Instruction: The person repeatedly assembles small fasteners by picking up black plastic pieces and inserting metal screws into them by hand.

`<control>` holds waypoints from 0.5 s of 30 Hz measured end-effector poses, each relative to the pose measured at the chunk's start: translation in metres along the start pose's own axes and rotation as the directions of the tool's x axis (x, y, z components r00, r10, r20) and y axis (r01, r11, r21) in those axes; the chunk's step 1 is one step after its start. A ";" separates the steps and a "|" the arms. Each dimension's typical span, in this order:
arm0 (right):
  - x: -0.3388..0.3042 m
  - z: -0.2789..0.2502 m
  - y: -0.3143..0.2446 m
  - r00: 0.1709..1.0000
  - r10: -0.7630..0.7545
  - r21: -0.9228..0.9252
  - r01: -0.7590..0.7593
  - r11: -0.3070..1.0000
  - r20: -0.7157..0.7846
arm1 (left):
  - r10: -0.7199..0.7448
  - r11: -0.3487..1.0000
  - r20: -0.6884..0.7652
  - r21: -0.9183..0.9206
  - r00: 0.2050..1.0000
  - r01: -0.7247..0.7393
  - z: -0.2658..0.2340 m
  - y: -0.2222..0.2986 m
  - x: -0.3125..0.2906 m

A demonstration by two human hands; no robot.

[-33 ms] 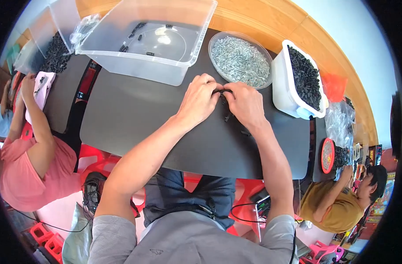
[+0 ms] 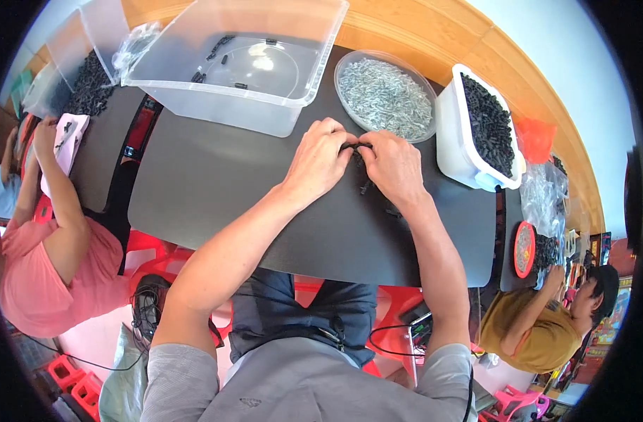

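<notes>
Over the dark table (image 2: 216, 190), my left hand (image 2: 319, 158) and my right hand (image 2: 391, 167) meet with fingertips almost touching. Between them they pinch a small black plastic piece (image 2: 357, 146), mostly covered by the fingers, so its exact kind is unclear. Below the fingers, other small black pieces (image 2: 365, 188) rest on the tabletop, and one more black piece (image 2: 393, 212) lies partly hidden by my right wrist. Just beyond my right hand stands a round clear tub (image 2: 434, 126) full of small silvery metal parts (image 2: 384, 98).
A large clear plastic bin (image 2: 265, 116) with a few black pieces stands at the far left. At the right is a white container (image 2: 456, 151) heaped with black pieces (image 2: 488, 126). One person in pink (image 2: 61, 267) sits left, another in mustard yellow (image 2: 529, 334) right, both handling things.
</notes>
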State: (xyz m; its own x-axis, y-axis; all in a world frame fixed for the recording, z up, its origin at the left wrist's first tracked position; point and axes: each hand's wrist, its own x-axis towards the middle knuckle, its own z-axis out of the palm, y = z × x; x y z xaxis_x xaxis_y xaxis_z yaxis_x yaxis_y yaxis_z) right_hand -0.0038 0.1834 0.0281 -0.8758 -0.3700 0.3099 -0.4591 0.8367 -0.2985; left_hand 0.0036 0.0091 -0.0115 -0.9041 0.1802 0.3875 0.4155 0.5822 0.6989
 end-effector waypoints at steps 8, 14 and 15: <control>-0.006 -0.006 -0.004 0.980 0.114 0.283 -0.064 0.957 -0.165 | 0.044 0.985 -0.097 -0.162 0.994 -0.060 -0.005 0.011 0.000; -0.006 -0.009 -0.011 0.976 0.207 0.545 -0.134 0.828 -0.074 | 0.143 0.955 -0.197 -0.228 0.970 -0.187 -0.007 0.010 -0.006; -0.005 -0.011 -0.008 0.973 0.226 0.598 -0.158 0.786 -0.040 | 0.158 0.957 -0.218 -0.206 0.963 -0.203 -0.008 0.011 -0.002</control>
State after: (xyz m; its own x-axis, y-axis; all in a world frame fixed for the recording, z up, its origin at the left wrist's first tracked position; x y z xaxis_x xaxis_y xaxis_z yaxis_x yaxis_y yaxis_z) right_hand 0.0057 0.1826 0.0386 -0.9504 -0.1548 0.2699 -0.3112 0.4742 -0.8236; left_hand 0.0111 0.0089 0.0003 -0.7835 0.0925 0.6144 0.6021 0.3574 0.7140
